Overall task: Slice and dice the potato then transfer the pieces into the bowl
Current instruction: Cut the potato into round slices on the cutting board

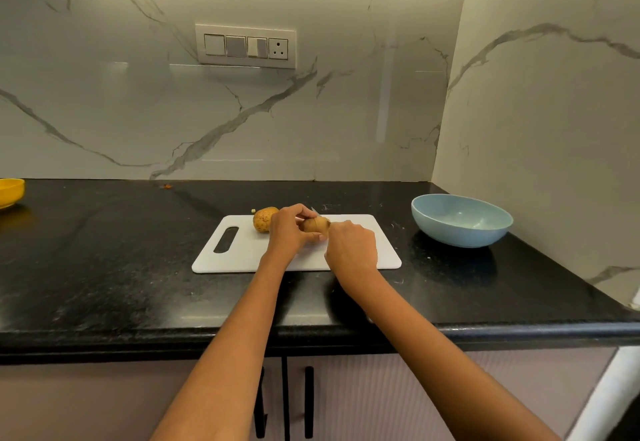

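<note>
Black stone counter (pixel 104 267) carries a white cutting board (pixel 242 253) near its front edge, with a pale blue bowl (pixel 461 220) toward the right back corner. On the board's far edge the left hand (pixel 289 232) grips a potato (pixel 316 225), fingers curled over it. The right hand (pixel 351 248) is closed on a knife (pixel 314 211) (only the blade tip shows). A second potato (pixel 263 219) lies just left.
</note>
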A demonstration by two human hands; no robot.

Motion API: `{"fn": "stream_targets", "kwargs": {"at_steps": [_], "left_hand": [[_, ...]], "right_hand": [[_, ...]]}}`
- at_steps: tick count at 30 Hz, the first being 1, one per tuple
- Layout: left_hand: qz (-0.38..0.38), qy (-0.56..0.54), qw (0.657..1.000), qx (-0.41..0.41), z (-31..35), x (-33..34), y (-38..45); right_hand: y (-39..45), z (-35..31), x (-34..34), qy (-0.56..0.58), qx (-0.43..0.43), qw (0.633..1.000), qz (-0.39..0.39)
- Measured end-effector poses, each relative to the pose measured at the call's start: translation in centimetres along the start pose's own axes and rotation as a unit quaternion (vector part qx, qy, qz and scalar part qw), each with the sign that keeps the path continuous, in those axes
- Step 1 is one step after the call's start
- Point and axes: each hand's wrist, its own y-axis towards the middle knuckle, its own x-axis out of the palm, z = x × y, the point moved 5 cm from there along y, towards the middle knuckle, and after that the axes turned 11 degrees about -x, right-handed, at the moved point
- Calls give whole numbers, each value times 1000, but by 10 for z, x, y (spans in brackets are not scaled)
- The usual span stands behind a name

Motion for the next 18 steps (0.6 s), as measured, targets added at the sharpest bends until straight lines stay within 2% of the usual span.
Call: {"fn": "stream_targets", "kwargs": {"at_steps": [18], "left_hand": [[-5, -16, 1000, 6, -4, -2, -2]], "right_hand": [[-11, 5, 13, -30, -37, 999, -24]]}}
